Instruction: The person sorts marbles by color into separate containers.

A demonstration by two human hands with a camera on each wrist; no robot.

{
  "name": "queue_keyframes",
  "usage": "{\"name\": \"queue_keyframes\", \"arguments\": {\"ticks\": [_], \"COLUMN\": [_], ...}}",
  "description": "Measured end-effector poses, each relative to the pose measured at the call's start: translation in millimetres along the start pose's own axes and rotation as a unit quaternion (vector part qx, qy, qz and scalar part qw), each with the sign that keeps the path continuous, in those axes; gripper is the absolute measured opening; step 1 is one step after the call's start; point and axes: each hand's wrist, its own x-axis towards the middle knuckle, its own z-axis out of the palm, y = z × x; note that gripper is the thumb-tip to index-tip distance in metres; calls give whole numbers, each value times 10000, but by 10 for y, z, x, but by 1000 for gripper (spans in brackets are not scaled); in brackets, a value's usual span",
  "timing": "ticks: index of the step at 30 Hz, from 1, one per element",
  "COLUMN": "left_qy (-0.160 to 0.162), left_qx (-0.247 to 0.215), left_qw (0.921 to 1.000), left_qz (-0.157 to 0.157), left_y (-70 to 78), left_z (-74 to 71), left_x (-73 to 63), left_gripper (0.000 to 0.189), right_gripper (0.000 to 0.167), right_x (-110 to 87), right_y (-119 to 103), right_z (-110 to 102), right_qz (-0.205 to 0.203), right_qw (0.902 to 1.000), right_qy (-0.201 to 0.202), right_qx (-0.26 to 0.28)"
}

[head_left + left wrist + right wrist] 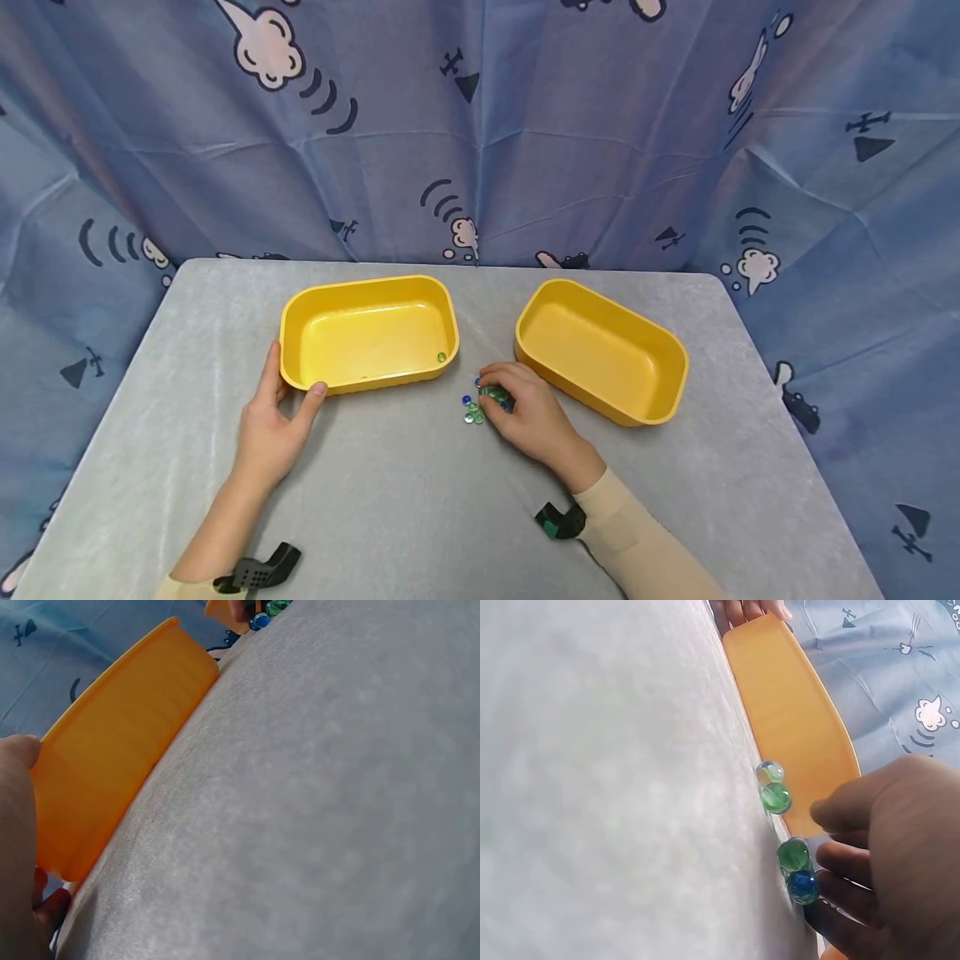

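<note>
Fingers (501,375) of R hand (534,418), head view, are resting half-bent round glass marbles (496,393) btwn L yellow tub (367,333) & R yellow tub (603,350); can't tell if any's gripped. L hand (272,429) is gripping L yellow tub's near-L corner, thumb (312,402) on rim. L wrist: thumb's touching tub rim. R wrist: half-bent fingers are lying beside green/blue marbles.

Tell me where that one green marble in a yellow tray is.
In the head view, the green marble lies in the left yellow tray, at its near right corner, the one closest to the loose marbles on the table.
</note>
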Motion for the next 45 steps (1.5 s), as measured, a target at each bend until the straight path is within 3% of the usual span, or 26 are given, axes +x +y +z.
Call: {"name": "queue_keyframes", "arguments": {"ticks": [14,29,45], "left_qy": [43,65,23], "left_qx": [3,-24,6], "left_qw": [10000,10000,10000], "left_qz": [16,-46,-9], "left_y": [-7,-38,-16], "left_z": [-27,-33,-6], "left_x": [13,-9,16], "left_gripper": [93,93,93], "right_gripper": [19,21,20], "right_x": [91,239,465], "right_y": [-115,-228,-432], "right_z": [-28,-28,16], "right_qz": [0,-495,-486], "right_qw": [9998,9976,9960], "right_qy": [200,456,663], "right_qx": [27,178,339]}}
